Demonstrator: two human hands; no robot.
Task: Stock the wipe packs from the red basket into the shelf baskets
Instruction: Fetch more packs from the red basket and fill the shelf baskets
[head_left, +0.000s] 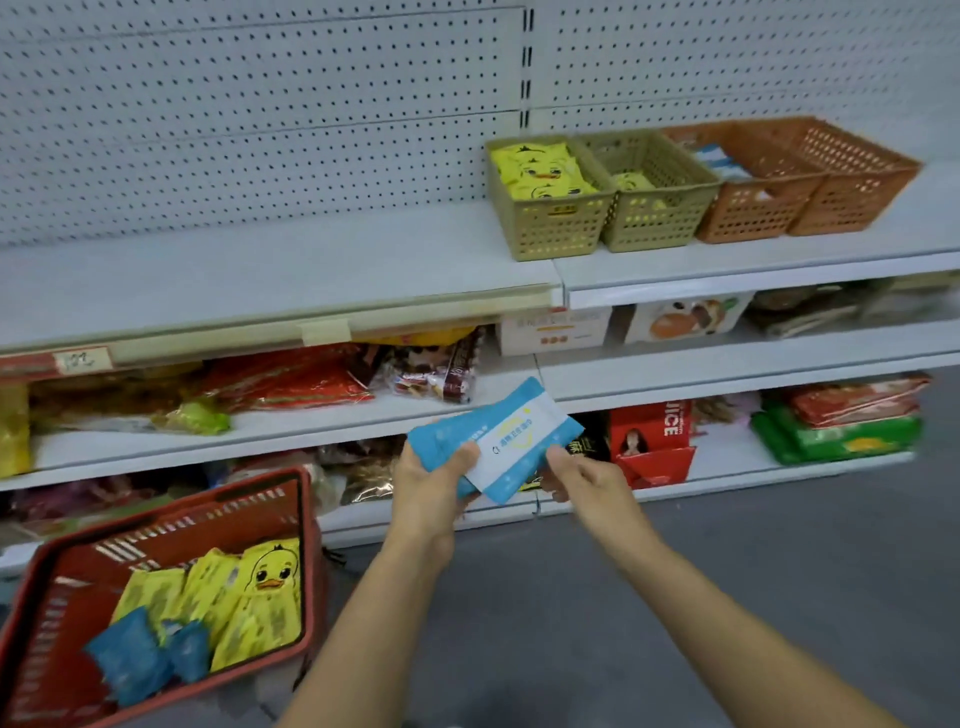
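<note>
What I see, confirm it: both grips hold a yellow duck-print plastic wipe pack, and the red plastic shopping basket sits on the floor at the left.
Wrong colour. The head view shows the left grip and right grip holding a blue and white plastic wipe pack, not a yellow duck-print one. The red plastic shopping basket does sit on the floor at the left.

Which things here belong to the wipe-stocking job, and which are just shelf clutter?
Job: blue wipe pack held by left hand and right hand; red basket with yellow duck packs and blue packs; olive shelf baskets; orange shelf baskets.
Lying about: snack bags, red box, green packs on the lower shelves.
</note>
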